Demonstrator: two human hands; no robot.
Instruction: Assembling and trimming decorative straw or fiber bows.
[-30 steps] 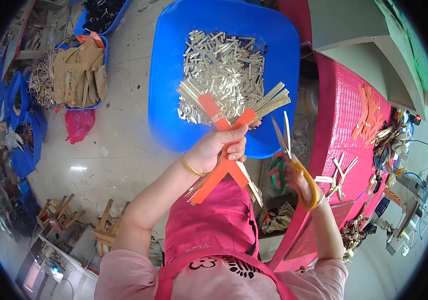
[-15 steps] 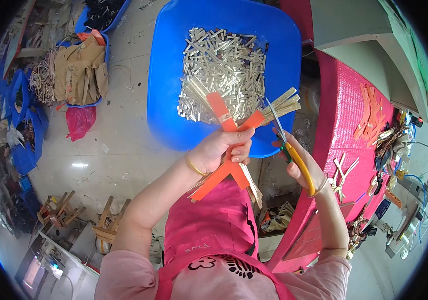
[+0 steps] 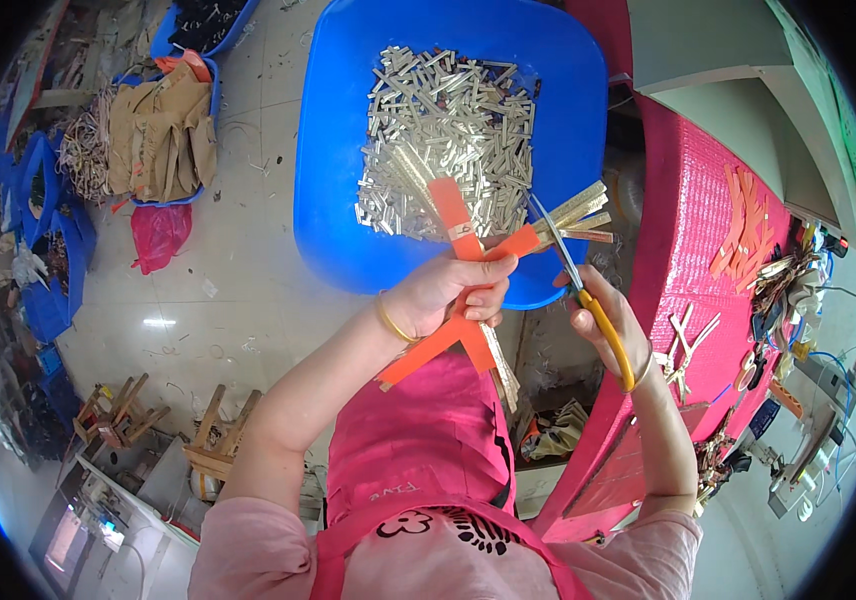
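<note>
The left-hand grip [image 3: 438, 290] is closed on the orange X-shaped piece [image 3: 453, 208] and the gold strips [image 3: 582, 208] lying against it, holding both above the near edge of the blue tub [image 3: 333, 200]. The right-hand grip [image 3: 608, 312] is closed on the yellow handle of the scissors [image 3: 609, 337]. The blades lie across the strips at the far right arm of the X. Whether both blades enclose every strip cannot be confirmed at this angle. Short gold pieces [image 3: 448, 140] fill the tub's middle; the pink desk [image 3: 683, 205] is at right.

CAUTION: A loose left grip may let strips slide, giving uneven ends. A tilted blade may nick the orange arm. Left fingertips close to the blades risk a cut.
</note>
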